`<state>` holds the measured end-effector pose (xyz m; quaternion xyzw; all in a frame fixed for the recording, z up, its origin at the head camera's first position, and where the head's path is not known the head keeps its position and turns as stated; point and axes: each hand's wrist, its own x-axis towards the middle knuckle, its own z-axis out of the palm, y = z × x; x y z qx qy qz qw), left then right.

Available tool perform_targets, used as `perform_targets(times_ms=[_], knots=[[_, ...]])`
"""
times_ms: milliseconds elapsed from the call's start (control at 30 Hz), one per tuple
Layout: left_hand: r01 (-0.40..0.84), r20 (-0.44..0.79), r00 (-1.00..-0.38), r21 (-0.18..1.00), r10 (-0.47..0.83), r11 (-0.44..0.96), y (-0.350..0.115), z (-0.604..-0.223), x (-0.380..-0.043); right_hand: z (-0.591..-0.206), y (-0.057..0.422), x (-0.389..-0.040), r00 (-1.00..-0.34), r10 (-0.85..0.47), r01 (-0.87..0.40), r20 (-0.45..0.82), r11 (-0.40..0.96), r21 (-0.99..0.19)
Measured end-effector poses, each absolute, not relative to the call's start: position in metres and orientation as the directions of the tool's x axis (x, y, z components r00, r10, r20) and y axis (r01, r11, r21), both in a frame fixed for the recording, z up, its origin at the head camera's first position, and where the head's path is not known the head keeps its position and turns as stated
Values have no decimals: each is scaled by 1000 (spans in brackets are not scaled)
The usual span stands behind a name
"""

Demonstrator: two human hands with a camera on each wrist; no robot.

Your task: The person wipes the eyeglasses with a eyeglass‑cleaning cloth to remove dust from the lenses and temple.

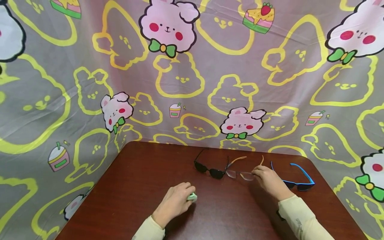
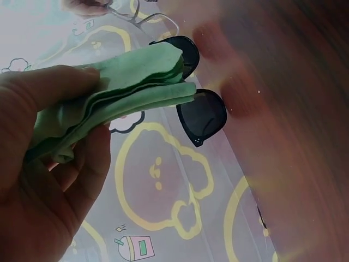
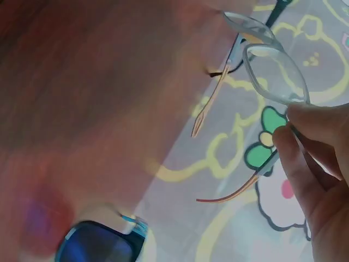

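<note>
In my left hand (image 1: 176, 202) is a folded light-green cloth (image 2: 136, 68), gripped between the thumb and the curled fingers. Its folded end sticks out past the fingertips. With thumb and fingers, my right hand (image 1: 269, 181) pinches a pair of clear eyeglasses (image 3: 278, 73) at one front corner, by the hinge. Both temples of these glasses are unfolded and have orange-brown tips. Whether the eyeglasses touch the table, I cannot tell. The cloth is apart from them, lower and to the left in the head view.
Black sunglasses (image 1: 216, 173) with unfolded temples stand left of the eyeglasses, close beside them. Blue-framed sunglasses (image 1: 306, 184) are to the right, partly behind my right hand. The dark brown table (image 1: 126, 193) meets a cartoon-printed cloth backdrop (image 1: 192, 103) at its back and sides.
</note>
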<state>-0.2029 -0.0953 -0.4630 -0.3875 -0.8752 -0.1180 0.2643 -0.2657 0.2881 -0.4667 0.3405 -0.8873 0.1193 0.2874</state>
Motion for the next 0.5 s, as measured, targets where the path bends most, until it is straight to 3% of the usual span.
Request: perform_targets(times_ms=[200,500], knots=[[744,567,-549,-2,614,668,-95,-461,-202,-452,290,-254,-550,-577,-707,604,706,31],[737,567,-560,8,604,675,-96,-461,-201,-434,297,-239,-541,-604,-740,585,672,10]])
